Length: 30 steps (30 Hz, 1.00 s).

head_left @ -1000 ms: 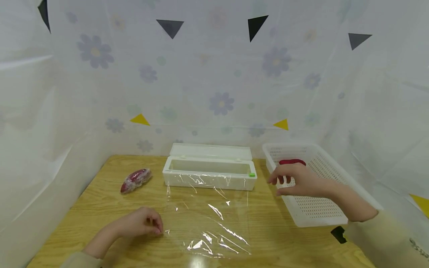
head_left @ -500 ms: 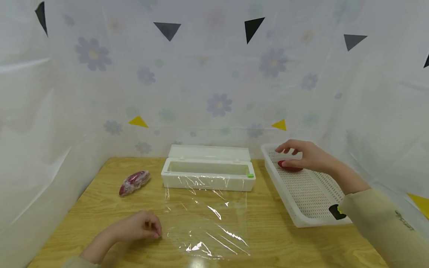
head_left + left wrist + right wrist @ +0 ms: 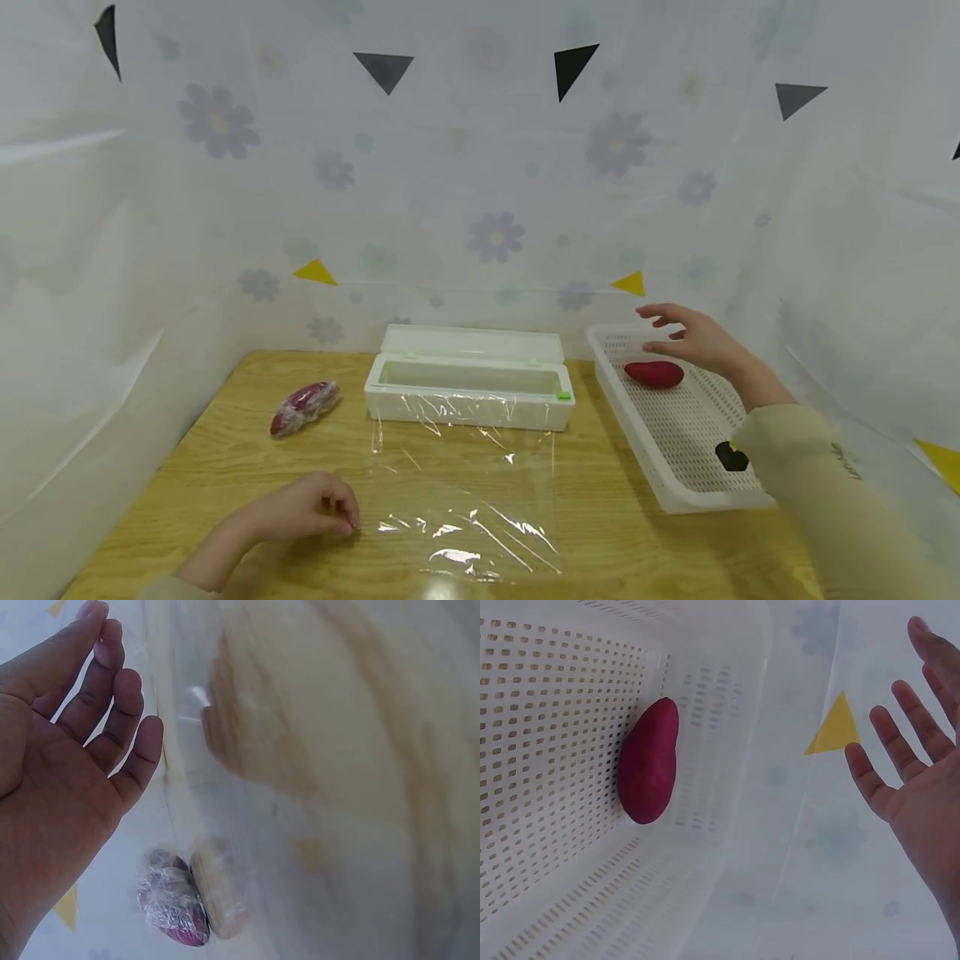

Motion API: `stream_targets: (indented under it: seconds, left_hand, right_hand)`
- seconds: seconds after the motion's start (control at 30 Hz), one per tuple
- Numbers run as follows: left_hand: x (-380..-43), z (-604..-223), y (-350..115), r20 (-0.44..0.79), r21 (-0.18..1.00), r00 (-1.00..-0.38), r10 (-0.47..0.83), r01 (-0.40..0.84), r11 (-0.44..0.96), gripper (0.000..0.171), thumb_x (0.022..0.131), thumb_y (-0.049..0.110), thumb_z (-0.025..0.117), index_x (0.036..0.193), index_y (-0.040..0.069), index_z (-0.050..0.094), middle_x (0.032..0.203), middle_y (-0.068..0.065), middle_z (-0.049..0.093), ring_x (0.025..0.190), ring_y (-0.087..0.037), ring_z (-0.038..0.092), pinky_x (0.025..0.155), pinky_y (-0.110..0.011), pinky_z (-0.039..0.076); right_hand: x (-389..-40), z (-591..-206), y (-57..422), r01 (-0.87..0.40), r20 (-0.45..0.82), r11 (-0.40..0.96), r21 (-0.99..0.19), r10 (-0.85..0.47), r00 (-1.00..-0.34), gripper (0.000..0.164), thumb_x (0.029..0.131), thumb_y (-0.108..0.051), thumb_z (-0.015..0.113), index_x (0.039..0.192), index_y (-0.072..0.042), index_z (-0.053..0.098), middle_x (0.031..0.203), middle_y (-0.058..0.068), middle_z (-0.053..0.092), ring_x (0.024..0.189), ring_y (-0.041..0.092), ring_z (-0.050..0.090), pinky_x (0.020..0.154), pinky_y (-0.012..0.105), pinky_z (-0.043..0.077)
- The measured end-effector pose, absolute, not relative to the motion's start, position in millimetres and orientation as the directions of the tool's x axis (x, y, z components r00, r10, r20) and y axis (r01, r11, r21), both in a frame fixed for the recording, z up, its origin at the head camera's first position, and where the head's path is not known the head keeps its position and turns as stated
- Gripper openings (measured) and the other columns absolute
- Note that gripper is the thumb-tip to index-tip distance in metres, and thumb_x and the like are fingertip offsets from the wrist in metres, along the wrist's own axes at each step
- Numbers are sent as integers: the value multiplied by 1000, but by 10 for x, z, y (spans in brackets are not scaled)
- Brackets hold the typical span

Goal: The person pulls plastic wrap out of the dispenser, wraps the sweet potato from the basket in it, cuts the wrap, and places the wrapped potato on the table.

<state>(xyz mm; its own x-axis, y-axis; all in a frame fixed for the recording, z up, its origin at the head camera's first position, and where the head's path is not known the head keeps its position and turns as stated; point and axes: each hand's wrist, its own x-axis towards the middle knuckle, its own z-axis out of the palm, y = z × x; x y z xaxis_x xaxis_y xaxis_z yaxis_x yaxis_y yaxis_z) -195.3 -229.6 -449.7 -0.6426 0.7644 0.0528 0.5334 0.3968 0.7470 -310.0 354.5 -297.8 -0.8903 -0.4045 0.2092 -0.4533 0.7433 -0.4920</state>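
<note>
My right hand (image 3: 701,337) hovers over the back of the white basket (image 3: 660,483), its fingers spread and nothing between them. Below it lies a bare purple sweet potato (image 3: 654,374), apart from the hand; the right wrist view shows this sweet potato (image 3: 649,761) against the basket's end wall. Near the front left of the table rests my left hand (image 3: 311,508), loosely curled, thumb near the index fingertip, with nothing seen in it. Just right of it a sheet of cling film (image 3: 465,500) is spread flat, running from the white cling film dispenser (image 3: 468,408), whose lid stands up.
A film-wrapped sweet potato (image 3: 303,407) lies at the back left of the wooden table (image 3: 225,450). The dispenser carries a green slider (image 3: 564,396) at its right end. A flowered curtain (image 3: 495,167) closes off the back and sides.
My right hand has moved from the basket's left rim backward and to the right, over the bare sweet potato and then up off it. The left hand has barely moved.
</note>
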Motion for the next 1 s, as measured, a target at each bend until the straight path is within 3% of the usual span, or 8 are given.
stream_targets:
  seconds: [0.23, 0.5, 0.83, 1.0]
  left_hand:
    - [-1950, -4483, -2275, 50, 742, -652, 757, 531, 409, 3, 85, 19, 69, 88, 20, 68, 84, 13, 65, 76, 0, 53, 64, -22, 45]
    - [-1950, -4487, -2280, 25, 745, -665, 747, 511, 429, 2, 85, 21, 69, 87, 20, 69, 86, 10, 65, 77, 0, 52, 65, -21, 45]
    - [-1940, -4496, -2296, 34, 743, -658, 753, 520, 421, 7, 87, 26, 66, 88, 19, 69, 86, 11, 65, 76, 0, 53, 63, -22, 47]
    - [-1942, -4496, -2308, 31, 744, -656, 754, 519, 421, 7, 87, 25, 66, 88, 19, 69, 86, 11, 66, 76, 0, 53, 64, -22, 47]
  right_hand:
    - [-3289, -3227, 3722, -360, 172, 791, -495, -317, -933, 67, 88, -35, 66, 143, -9, 37, 145, 21, 34, 127, 42, 35, 100, 64, 30]
    - [-3391, -3486, 3832, -280, 154, 826, -490, -234, -960, 66, 88, -32, 67, 142, -10, 39, 145, 26, 31, 127, 48, 33, 95, 67, 32]
    - [-3522, -3714, 3904, -285, 131, 840, -461, -254, -958, 65, 88, -22, 68, 142, -1, 37, 145, 30, 28, 131, 51, 24, 102, 66, 25]
    - [-3545, -3789, 3900, -281, 91, 862, -422, -269, -959, 64, 88, -20, 67, 140, 3, 37, 143, 33, 30, 130, 52, 25, 101, 65, 27]
